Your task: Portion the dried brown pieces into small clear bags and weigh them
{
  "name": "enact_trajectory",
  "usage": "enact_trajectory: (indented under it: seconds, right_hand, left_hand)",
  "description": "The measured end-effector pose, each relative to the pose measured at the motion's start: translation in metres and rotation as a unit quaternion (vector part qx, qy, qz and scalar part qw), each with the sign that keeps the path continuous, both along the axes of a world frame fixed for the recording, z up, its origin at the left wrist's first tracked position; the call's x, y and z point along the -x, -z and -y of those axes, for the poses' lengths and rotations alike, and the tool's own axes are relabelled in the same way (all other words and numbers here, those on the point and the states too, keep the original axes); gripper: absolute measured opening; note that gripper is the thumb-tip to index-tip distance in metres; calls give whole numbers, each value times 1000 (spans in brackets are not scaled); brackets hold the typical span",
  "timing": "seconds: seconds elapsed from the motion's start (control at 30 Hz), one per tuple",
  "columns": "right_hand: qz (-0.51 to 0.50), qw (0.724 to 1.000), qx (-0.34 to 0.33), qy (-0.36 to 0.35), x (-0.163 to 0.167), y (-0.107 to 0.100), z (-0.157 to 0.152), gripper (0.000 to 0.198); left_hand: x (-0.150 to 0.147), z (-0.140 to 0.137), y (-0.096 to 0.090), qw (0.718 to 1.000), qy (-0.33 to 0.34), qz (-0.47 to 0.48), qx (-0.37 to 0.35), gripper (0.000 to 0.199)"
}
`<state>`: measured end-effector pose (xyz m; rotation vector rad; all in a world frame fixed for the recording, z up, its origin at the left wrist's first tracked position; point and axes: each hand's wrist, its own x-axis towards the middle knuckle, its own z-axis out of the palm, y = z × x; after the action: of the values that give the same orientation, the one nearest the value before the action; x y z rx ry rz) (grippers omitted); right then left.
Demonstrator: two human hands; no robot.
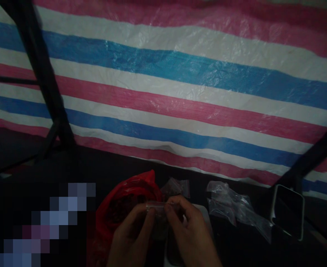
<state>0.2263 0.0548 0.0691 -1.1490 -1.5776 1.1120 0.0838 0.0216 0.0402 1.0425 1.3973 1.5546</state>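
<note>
Between my two hands a small clear zip bag is stretched by its top edge. The thumb and finger of my left hand pinch its left end. My right hand pinches the right end in the same way. Whether anything lies inside the bag is too dark to tell. Just beyond my left hand stands an open red plastic bag, with small dark pieces in it that I cannot make out. Under my right hand is a pale flat tray or box, partly hidden.
Several clear plastic bags lie to the right, and a few more small bags lie behind my hands. A phone is propped at the far right. A striped plastic sheet hangs behind, between dark frame posts.
</note>
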Motion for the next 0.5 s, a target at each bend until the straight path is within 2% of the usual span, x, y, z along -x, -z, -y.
enact_trajectory:
  seconds: [0.13, 0.37, 0.5]
  right_hand:
    - [9, 1000, 8, -9, 7, 2, 1, 21]
    - [0, 999, -48, -11, 14, -5, 4, 15]
    - [1, 998, -59, -34, 10, -11, 4, 9]
  left_hand:
    - [4, 0, 6, 999, 37, -8, 7, 34]
    - [11, -2, 7, 999, 51, 14, -3, 33]
    - [8, 2, 2, 998, 21, 41, -42, 31]
